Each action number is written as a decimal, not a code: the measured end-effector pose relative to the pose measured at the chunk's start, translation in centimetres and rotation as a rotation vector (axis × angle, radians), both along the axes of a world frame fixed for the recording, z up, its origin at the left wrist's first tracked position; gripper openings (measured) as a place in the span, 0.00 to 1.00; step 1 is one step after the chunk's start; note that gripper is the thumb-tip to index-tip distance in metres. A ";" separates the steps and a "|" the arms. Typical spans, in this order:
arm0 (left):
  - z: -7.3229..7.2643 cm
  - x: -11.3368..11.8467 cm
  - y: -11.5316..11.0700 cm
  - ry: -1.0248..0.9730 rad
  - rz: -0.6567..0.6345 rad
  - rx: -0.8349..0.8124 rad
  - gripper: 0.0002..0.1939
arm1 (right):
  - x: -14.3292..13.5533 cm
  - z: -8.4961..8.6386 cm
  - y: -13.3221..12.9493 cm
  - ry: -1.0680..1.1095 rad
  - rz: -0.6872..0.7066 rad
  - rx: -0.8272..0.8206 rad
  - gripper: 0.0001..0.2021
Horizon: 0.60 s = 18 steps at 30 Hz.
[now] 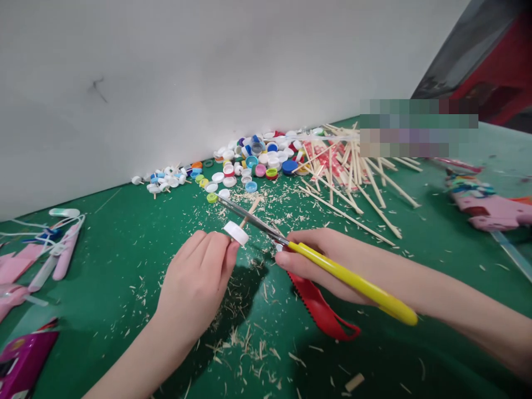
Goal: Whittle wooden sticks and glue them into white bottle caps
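Pinched in my left hand [199, 277] is a short wooden stick [252, 209] that runs through a white bottle cap [236, 233]. My right hand [328, 260] is closed around scissors with yellow handles [353, 280]. Their metal blades [253, 219] lie across the stick just beyond the cap. Below my right hand, red pinking shears or a similar red-handled tool [320, 310] rests on the green table [116, 238]. Thin wood shavings [249, 346] are scattered around both hands.
Colourful bottle caps [272, 158] are heaped against the grey wall [187, 72]. Small white capped pieces [168, 178] lie left of them, wooden sticks [374, 185] to the right. Pink glue guns [486, 208] and pink items [64, 255] sit at the sides, with a purple box [29, 363] lower left.
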<state>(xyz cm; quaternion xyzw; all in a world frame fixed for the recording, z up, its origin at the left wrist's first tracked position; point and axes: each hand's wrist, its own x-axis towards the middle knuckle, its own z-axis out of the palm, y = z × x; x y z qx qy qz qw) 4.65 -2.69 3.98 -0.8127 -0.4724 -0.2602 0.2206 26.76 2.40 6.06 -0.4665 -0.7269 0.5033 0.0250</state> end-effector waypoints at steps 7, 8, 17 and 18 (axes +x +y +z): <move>0.1 0.5 -0.7 -0.103 0.050 -0.090 0.16 | 0.6 -0.4 0.1 0.106 0.119 0.047 0.30; 0.2 0.6 -0.8 -0.157 0.074 -0.145 0.15 | 0.6 -0.4 0.1 0.124 0.127 0.057 0.31; 1.0 1.4 -1.7 -0.553 0.199 -0.530 0.20 | 1.2 -0.8 0.1 0.276 0.192 -0.016 0.29; 1.0 1.4 -1.7 -0.572 0.202 -0.545 0.20 | 1.4 -0.8 0.0 0.291 0.197 -0.031 0.28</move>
